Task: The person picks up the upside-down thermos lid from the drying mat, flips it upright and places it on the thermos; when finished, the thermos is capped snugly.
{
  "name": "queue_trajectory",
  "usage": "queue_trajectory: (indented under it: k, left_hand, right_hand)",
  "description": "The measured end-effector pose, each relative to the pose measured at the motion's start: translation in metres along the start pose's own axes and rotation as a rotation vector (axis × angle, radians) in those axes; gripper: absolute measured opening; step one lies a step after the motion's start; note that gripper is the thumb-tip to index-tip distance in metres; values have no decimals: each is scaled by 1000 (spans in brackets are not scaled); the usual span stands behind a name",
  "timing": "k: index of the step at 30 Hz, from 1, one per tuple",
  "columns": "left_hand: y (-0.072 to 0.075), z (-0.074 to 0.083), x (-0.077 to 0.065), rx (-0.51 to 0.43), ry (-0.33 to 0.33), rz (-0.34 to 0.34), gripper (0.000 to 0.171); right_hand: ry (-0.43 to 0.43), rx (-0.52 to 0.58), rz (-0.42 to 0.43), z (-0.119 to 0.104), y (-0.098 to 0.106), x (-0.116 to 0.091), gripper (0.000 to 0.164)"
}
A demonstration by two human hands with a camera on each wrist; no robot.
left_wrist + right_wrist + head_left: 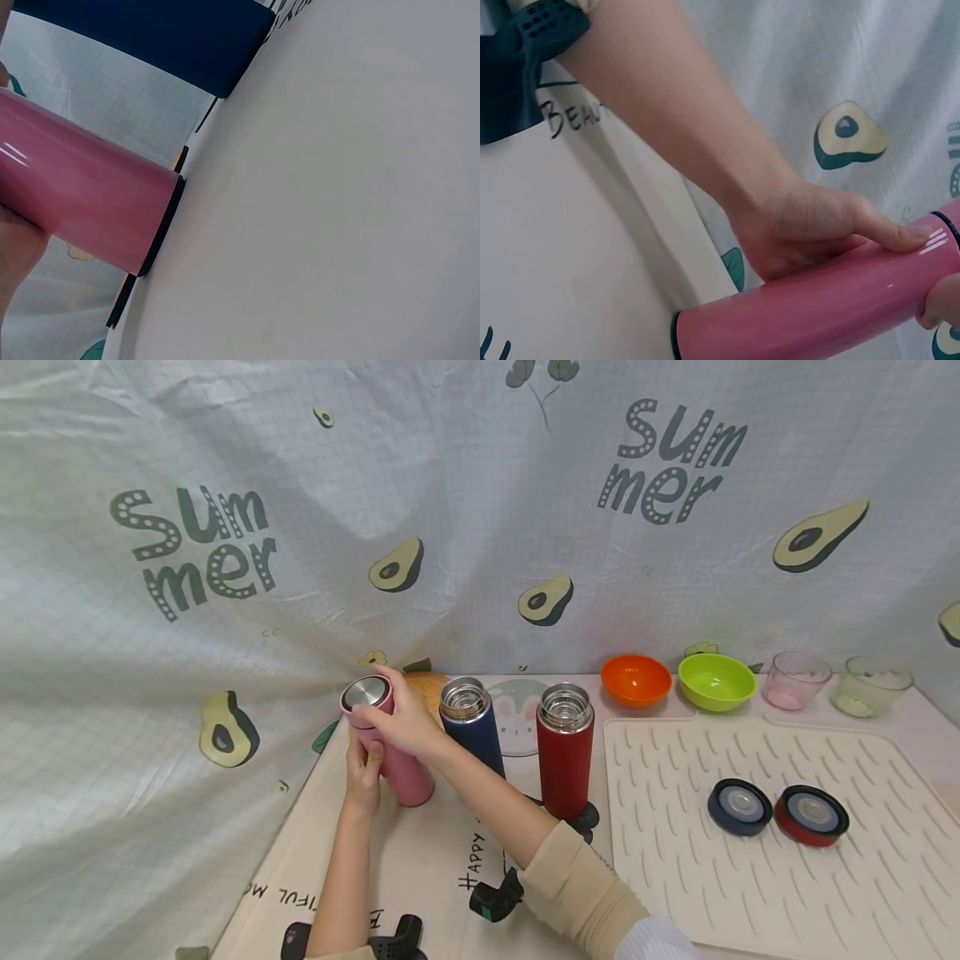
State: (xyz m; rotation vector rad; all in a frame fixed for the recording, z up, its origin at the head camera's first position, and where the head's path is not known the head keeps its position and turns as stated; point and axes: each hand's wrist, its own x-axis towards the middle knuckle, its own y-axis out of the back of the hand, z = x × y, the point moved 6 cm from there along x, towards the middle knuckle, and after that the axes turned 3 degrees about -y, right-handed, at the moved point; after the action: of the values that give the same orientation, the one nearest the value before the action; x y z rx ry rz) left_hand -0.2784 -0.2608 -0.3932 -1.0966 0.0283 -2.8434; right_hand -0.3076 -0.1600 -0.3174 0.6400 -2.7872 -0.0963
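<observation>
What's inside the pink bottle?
What's inside the pink bottle can't be seen: only its silver-topped lid shows on top, covering it, with the right hand gripping there.

The left hand [363, 781] grips a pink flask [408, 777] and the right hand [405, 718] its silver-topped lid [367, 691], near a blue flask [477, 739] and a red flask [566, 768], with two dark-rimmed lids [739, 807] on a cream mat [675, 885]
</observation>
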Motion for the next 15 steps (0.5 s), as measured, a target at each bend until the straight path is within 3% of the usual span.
queue_trajectory:
  k: [5, 9, 15]
  left_hand:
    - [1, 1, 0, -2, 0, -2, 51]
    - [2, 1, -1, 0, 11, 5, 52]
    - [0, 6, 0, -12, 32, 26, 45]
  right_hand:
    - [3, 60, 29, 2, 1, 1, 65]
    - [-20, 33, 65, 3, 1, -1, 68]
    - [-13, 56, 0, 0, 0, -1, 63]
